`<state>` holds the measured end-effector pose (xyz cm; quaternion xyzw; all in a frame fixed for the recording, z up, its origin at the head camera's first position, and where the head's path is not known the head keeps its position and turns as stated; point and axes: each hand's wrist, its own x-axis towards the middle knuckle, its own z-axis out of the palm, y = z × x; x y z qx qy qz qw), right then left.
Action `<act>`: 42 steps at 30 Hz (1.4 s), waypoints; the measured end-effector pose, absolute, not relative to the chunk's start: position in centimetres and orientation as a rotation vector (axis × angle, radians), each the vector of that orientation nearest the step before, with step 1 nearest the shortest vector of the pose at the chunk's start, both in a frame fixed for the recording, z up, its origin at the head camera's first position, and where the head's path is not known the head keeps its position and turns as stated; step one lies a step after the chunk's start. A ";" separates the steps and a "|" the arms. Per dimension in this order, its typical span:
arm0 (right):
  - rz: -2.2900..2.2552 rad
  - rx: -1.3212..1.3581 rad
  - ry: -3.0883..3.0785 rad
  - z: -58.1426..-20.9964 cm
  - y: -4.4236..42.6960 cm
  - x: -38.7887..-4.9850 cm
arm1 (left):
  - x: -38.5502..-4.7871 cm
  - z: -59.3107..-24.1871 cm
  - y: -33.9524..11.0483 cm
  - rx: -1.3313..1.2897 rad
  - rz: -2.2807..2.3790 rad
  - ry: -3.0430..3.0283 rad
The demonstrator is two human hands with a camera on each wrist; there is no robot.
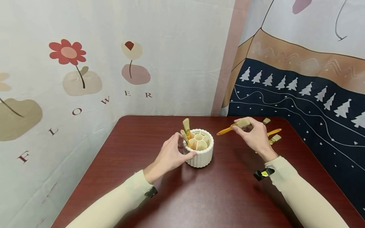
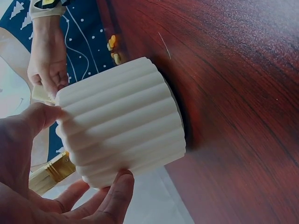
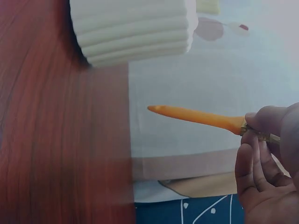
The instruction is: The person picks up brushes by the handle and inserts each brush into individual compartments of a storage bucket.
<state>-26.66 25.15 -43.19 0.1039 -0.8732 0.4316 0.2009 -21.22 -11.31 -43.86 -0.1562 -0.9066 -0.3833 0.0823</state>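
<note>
A white ribbed round holder (image 1: 200, 158) with several compartments stands on the table, two brushes (image 1: 186, 126) upright in its left side. My left hand (image 1: 171, 153) grips the holder's left side, thumb on the near rim; in the left wrist view its fingers curve round the ribbed wall (image 2: 121, 126). To the right of the holder, my right hand (image 1: 255, 134) pinches a brush by its metal band, bristles up beside the fingers. The brush's orange handle (image 3: 196, 116) points left toward the holder, clear of it, in the right wrist view.
More brushes lie at the table's right rear, behind and beside my right hand, one with pale bristles (image 1: 275, 139) and an orange handle (image 1: 274, 131) near it. The dark red table (image 1: 137, 136) meets a printed cloth (image 1: 176, 63) at its back edge.
</note>
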 end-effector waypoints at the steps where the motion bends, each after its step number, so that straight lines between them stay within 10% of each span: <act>1: 1.216 0.288 -2.441 -43.1 25.1 -26.5 | -21.2 -43.9 -11.3 -0.468 -1.145 -2.707; 42: 1.311 0.451 -2.219 -39.8 22.3 -23.6 | -21.3 -43.7 -11.6 -0.495 -1.117 -2.739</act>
